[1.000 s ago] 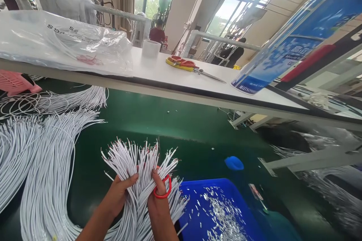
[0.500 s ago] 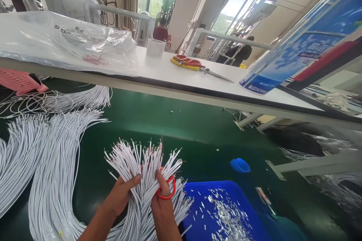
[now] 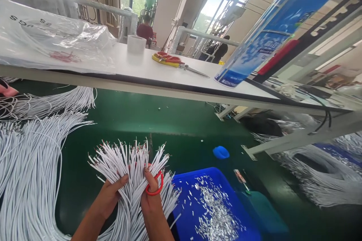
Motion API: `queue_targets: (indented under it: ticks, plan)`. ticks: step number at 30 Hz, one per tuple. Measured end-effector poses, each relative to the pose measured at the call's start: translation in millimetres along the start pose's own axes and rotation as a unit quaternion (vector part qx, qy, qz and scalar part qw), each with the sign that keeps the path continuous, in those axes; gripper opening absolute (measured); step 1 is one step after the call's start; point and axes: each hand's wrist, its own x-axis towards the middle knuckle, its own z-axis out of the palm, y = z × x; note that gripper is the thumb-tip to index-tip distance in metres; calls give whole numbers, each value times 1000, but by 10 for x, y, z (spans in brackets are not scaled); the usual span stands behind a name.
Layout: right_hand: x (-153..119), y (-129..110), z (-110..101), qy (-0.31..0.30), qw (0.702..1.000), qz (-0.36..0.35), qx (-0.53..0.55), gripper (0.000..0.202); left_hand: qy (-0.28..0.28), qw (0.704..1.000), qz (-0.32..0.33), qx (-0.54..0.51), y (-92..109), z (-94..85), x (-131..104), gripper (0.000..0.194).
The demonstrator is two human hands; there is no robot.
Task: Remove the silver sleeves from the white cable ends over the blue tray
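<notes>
Both hands are closing around a bundle of white wires [image 3: 132,173], low and left of centre in the frame. The left hand [image 3: 113,192] is clamping its left side and the right hand [image 3: 151,196] its right, thumbs pressing on the front; the fingers behind are mostly hiding. The bundle is lying between the palms, its tips, some reddish, fanning out above the grip and its strands running down below. A red loop handle [image 3: 161,183] is hanging around the right thumb.

Just right of the bundle, a blue tray [image 3: 181,182] is holding scattered shiny clippings [image 3: 216,211]. Above it a blue object [image 3: 221,152] is lying on the green floor [image 3: 127,111]. More white wires [image 3: 31,165] are filling the lower left, and others are lying coiled at the right edge.

Across the upper part, a white table [image 3: 118,58] is carrying a clear plastic bag [image 3: 85,37], whose black letters are showing a G and an S, the rest unclear. Beside it are sitting a pale roll [image 3: 136,45], red-and-yellow scissors [image 3: 181,64] and a tilted blue can [image 3: 257,41]; its white Chinese characters and small print are coming out too blurred to read fully. Behind, a person in dark red [image 3: 145,31] is sitting.
</notes>
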Motion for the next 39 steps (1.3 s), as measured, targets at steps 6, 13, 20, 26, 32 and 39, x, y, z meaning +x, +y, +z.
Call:
queue_targets:
  ticks: [6, 13, 20, 26, 32, 39]
  plan:
    - [-3, -7, 2, 10, 1000, 0, -4, 21, 9, 1000, 1, 0, -18, -10, 23, 46]
    - [5, 14, -24, 2, 1000, 6, 6, 25, 4, 1000, -11, -8, -15, -28, 0, 47]
    - [-47, -33, 34, -36, 999, -2, 0, 25, -1, 1000, 0, -9, -59, -74, 62, 47]
    - [-12, -27, 14, -40, 999, 6, 33, 26, -12, 1000, 5, -5, -92, -115, 72, 47]
    - [-11, -32, 11, -15, 1000, 5, -14, 28, -33, 999, 17, -15, -101, -105, 55, 42]
    - [72, 53, -134, 46, 998, 5, -40, 17, -43, 999, 16, -21, -100, -103, 40, 46]
